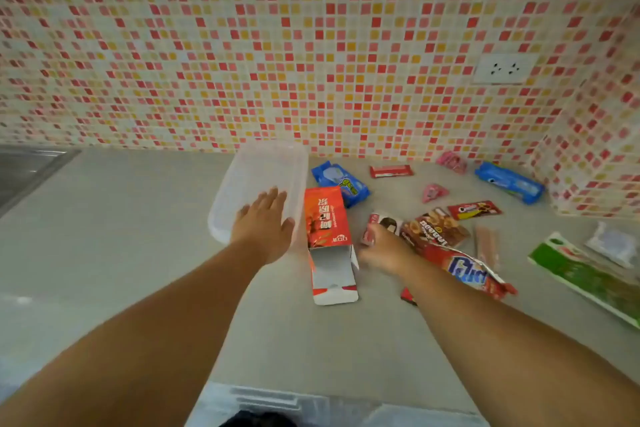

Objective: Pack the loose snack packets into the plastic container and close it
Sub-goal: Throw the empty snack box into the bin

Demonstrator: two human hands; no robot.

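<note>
Under the flat, wide left grip [264,222], clear container [260,191]; right grip [381,248] seemingly pinching packet [381,224].

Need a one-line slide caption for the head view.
Left hand flat on clear container; right hand pinches a packet among snacks scattered on the counter.

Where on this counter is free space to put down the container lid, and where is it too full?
Bare counter lies left of the plastic container, up to the sink edge, and in front, between the forearms. Right of the orange box it is crowded: blue packets, red packets and the green packet fill it to the corner wall.
</note>
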